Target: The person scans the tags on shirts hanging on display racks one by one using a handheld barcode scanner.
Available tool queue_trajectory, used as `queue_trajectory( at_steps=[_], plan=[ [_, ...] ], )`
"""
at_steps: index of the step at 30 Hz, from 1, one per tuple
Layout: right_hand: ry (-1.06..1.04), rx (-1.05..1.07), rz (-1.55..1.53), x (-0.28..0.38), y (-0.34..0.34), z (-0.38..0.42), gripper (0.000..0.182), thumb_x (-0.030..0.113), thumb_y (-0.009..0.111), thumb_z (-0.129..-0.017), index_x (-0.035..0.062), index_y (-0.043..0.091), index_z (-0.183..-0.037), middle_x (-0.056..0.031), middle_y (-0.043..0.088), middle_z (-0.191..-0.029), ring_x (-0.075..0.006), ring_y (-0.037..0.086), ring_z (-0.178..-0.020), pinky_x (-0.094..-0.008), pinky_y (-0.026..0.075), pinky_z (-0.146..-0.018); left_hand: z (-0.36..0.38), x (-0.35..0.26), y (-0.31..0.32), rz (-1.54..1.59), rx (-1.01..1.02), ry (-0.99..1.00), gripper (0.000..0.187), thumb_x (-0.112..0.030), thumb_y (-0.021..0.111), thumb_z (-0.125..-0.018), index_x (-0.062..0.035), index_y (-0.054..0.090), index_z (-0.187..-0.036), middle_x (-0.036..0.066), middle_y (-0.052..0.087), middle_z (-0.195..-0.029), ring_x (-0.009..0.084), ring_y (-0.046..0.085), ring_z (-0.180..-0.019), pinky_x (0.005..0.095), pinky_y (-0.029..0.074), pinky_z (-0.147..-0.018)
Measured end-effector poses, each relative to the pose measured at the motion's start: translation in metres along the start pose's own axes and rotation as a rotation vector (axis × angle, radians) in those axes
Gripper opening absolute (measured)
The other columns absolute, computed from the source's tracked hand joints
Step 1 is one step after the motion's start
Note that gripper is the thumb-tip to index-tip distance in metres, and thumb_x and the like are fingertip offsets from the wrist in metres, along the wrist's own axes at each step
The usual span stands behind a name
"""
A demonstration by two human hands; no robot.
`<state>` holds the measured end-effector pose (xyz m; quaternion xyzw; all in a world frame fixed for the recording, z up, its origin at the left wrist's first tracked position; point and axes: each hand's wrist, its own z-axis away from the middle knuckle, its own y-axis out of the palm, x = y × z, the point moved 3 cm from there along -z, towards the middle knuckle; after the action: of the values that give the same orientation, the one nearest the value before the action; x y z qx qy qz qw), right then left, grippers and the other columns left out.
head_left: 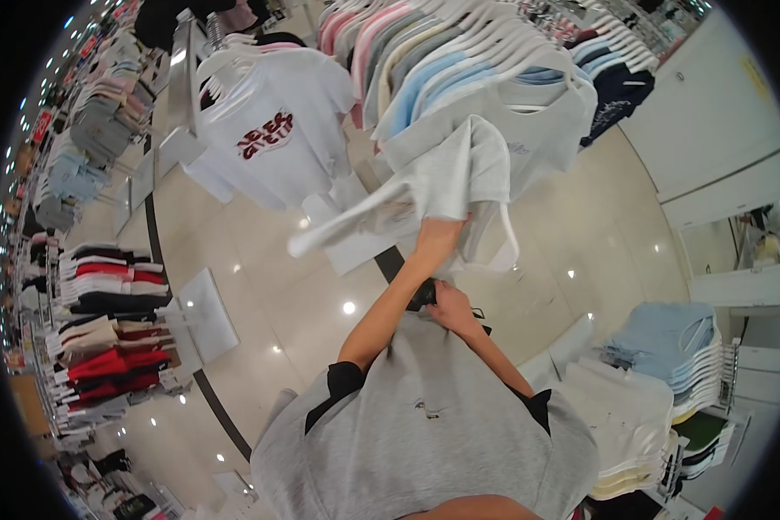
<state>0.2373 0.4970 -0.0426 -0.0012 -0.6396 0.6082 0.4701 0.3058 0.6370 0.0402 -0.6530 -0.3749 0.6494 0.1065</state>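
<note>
My left hand reaches into the folds of a light grey T-shirt (442,165), which bunches and drapes over it in mid-air. The cloth covers most of my left hand (442,227); the garment looks held there. A white hanger (510,238) hangs down at the shirt's right side. Closer to my body, my right hand (451,305) is closed around a small black object (422,295), whose kind I cannot make out. This object sits just below my left forearm. Behind the held shirt, another light grey T-shirt (542,113) with small lettering hangs at the rail's front.
A row of T-shirts on white hangers (442,65) fills the rack ahead. Left of it hangs a white T-shirt with red lettering (264,134). Folded-over light blue shirts (659,338) and white shirts (620,407) hang at lower right. More clothes racks (117,364) line the left.
</note>
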Motion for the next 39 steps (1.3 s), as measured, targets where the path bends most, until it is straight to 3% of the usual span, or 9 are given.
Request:
queue_trajectory(
  at_steps=[2, 5, 11, 17, 20, 22, 25, 31, 39],
  plan=[
    [0.033, 0.003, -0.002, -0.009, -0.001, 0.001, 0.042, 0.019, 0.068, -0.073, -0.0022, 0.053, -0.106, -0.0218, 0.061, -0.099, -0.0423, 0.061, -0.09, -0.048, 0.05, -0.077, -0.011, -0.012, 0.009, 0.19, 0.09, -0.074, 0.045, -0.03, 0.052, -0.098, 0.0098, 0.06, -0.078, 0.022, 0.061, -0.059, 0.0263, 0.065, -0.049, 0.0345, 0.051, -0.051],
    [0.076, 0.015, 0.004, -0.019, 0.002, 0.001, 0.044, 0.02, 0.068, -0.073, -0.0017, 0.052, -0.107, -0.0223, 0.062, -0.099, -0.0421, 0.061, -0.09, -0.048, 0.05, -0.078, -0.029, -0.045, 0.023, 0.52, 0.226, -0.214, 0.045, -0.032, 0.048, -0.1, 0.0062, 0.057, -0.079, 0.015, 0.06, -0.056, 0.0207, 0.064, -0.049, 0.0314, 0.051, -0.054],
    [0.084, -0.06, -0.053, -0.027, -0.001, 0.002, 0.044, 0.021, 0.071, -0.072, -0.0002, 0.054, -0.107, -0.0217, 0.063, -0.098, -0.041, 0.063, -0.086, -0.0489, 0.052, -0.074, -0.065, -0.103, 0.073, 1.219, 0.242, -0.095, 0.047, -0.041, 0.042, -0.102, 0.0023, 0.049, -0.084, 0.006, 0.053, -0.054, 0.0172, 0.062, -0.049, 0.0288, 0.049, -0.049],
    [0.011, -0.147, -0.06, -0.047, 0.001, 0.008, 0.043, 0.02, 0.068, -0.073, 0.0023, 0.056, -0.111, -0.0218, 0.064, -0.099, -0.0412, 0.063, -0.084, -0.049, 0.052, -0.072, -0.083, -0.166, 0.088, 1.179, 0.284, 0.082, 0.044, -0.042, 0.04, -0.102, 0.0, 0.046, -0.09, 0.009, 0.056, -0.065, 0.0172, 0.057, -0.046, 0.0301, 0.053, -0.056],
    [0.047, -0.139, -0.057, -0.05, -0.007, 0.011, 0.043, 0.018, 0.068, -0.073, 0.002, 0.056, -0.111, -0.0217, 0.064, -0.099, -0.0409, 0.063, -0.084, -0.049, 0.052, -0.072, -0.12, -0.192, 0.083, 1.387, 0.053, 0.067, 0.044, -0.043, 0.041, -0.102, -0.0021, 0.046, -0.087, 0.008, 0.056, -0.068, 0.0166, 0.058, -0.05, 0.0283, 0.053, -0.06],
    [0.08, -0.133, -0.055, -0.055, -0.009, 0.011, 0.043, 0.018, 0.068, -0.073, 0.0011, 0.055, -0.11, -0.0218, 0.064, -0.099, -0.0409, 0.063, -0.084, -0.0491, 0.052, -0.073, -0.148, -0.203, 0.075, 1.682, -0.243, 0.031, 0.04, -0.043, 0.041, -0.102, -0.0056, 0.042, -0.087, 0.006, 0.052, -0.063, 0.017, 0.057, -0.05, 0.0287, 0.051, -0.058],
    [0.183, -0.121, -0.08, -0.059, -0.013, 0.015, 0.043, 0.017, 0.067, -0.072, -0.0011, 0.053, -0.108, -0.022, 0.063, -0.098, -0.0407, 0.064, -0.084, -0.0494, 0.052, -0.073, -0.168, -0.214, 0.061, 1.791, -0.313, -0.027, 0.042, -0.046, 0.042, -0.101, -0.006, 0.041, -0.088, 0.006, 0.051, -0.061, 0.017, 0.057, -0.053, 0.0324, 0.053, -0.064],
    [0.214, -0.103, -0.032, -0.069, -0.024, 0.015, 0.041, 0.017, 0.067, -0.072, -0.0015, 0.052, -0.105, -0.0226, 0.063, -0.095, -0.0411, 0.064, -0.084, -0.0496, 0.052, -0.073, -0.174, -0.188, 0.074, 1.727, -0.295, 0.102, 0.045, -0.049, 0.041, -0.099, -0.0046, 0.042, -0.091, 0.006, 0.051, -0.063, 0.0176, 0.055, -0.055, 0.0372, 0.053, -0.07],
    [0.145, -0.059, -0.044, -0.055, -0.041, 0.013, 0.045, 0.021, 0.066, -0.079, 0.0032, 0.053, -0.119, -0.02, 0.064, -0.109, -0.0404, 0.063, -0.091, -0.0484, 0.052, -0.073, -0.165, -0.173, 0.085, 1.696, -0.273, 0.258, 0.052, -0.056, 0.042, -0.096, -0.0035, 0.041, -0.095, 0.008, 0.053, -0.07, 0.0183, 0.056, -0.061, 0.0372, 0.051, -0.077]
  ],
)
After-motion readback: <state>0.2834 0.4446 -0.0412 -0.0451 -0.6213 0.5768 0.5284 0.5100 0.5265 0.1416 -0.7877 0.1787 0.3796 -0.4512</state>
